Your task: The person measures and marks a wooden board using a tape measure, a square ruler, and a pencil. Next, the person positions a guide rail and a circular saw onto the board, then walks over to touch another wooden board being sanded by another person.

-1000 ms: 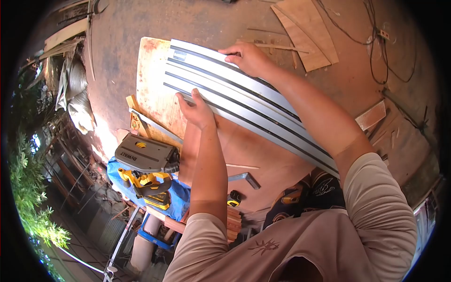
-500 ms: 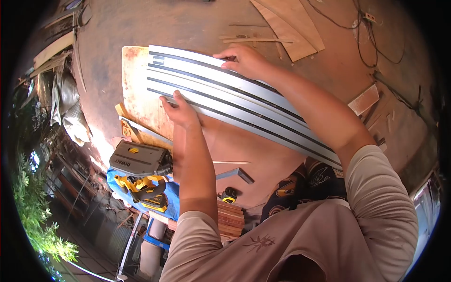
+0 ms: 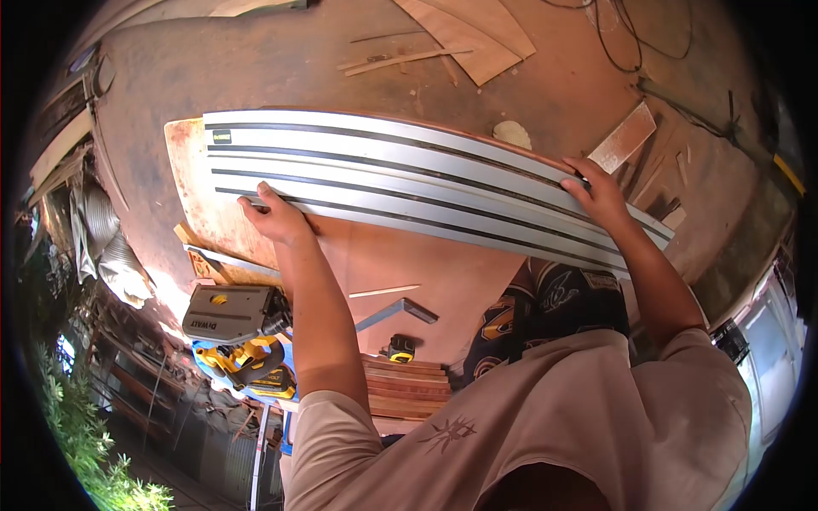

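Note:
A long silver guide rail [image 3: 409, 181] with black strips and a small label at its left end lies across a wooden board [image 3: 182, 162]. My left hand [image 3: 279, 217] is closed on the rail's near edge, close to the left end. Farther right, my right hand [image 3: 603, 200] grips the far edge, thumb on top and some fingers hidden beyond it. The rail's right end sticks out past my right forearm.
A yellow and black DeWalt saw [image 3: 230, 315] stands at the left. Nearer me are a square [image 3: 398, 312], a tape measure [image 3: 399, 347] and stacked wood strips [image 3: 405, 387]. Plywood [image 3: 477, 38] and cables [image 3: 626, 43] lie on the floor beyond; offcuts [image 3: 624, 136] lie right.
My right hand has moved right along the far edge, from the rail's left half towards its right end. My left hand keeps its place near the left end. The camera view has shifted.

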Demonstrator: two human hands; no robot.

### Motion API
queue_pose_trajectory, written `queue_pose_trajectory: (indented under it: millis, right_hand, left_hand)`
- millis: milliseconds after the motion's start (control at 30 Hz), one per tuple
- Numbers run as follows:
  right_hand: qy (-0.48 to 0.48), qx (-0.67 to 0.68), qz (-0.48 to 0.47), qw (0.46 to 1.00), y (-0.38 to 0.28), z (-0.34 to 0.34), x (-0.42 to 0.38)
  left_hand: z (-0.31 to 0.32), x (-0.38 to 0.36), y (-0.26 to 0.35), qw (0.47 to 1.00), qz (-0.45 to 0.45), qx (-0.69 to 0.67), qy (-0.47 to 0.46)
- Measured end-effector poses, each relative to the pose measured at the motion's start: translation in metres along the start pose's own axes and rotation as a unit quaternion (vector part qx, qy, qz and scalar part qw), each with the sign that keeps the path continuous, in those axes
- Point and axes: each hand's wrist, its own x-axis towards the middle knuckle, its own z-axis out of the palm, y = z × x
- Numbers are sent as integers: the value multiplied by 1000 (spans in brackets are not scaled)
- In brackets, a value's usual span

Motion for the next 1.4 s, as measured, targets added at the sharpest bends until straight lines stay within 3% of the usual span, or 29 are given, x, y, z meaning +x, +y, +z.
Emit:
queue_pose_trajectory:
  millis: [67,300,467,667,1400]
  right_hand:
    - [11,-17,41,999,12,-7,-14]
    - [-5,72,-5,997,20,-14,-16]
    - [-48,153,49,986,25,-15,-14]
    - [-39,192,43,980,33,-12,-12]
    - [-54,219,63,972,40,-14,-5]
  left_hand:
    - [0,-2,3,1000,10,2,-2]
    - [-3,-5,11,1000,-6,-7,-12]
    - [-1,-3,6,1000,5,-4,-1]
    - [-2,-4,10,1000,-6,1,-5]
    - [-1,-4,9,999,38,14,11]
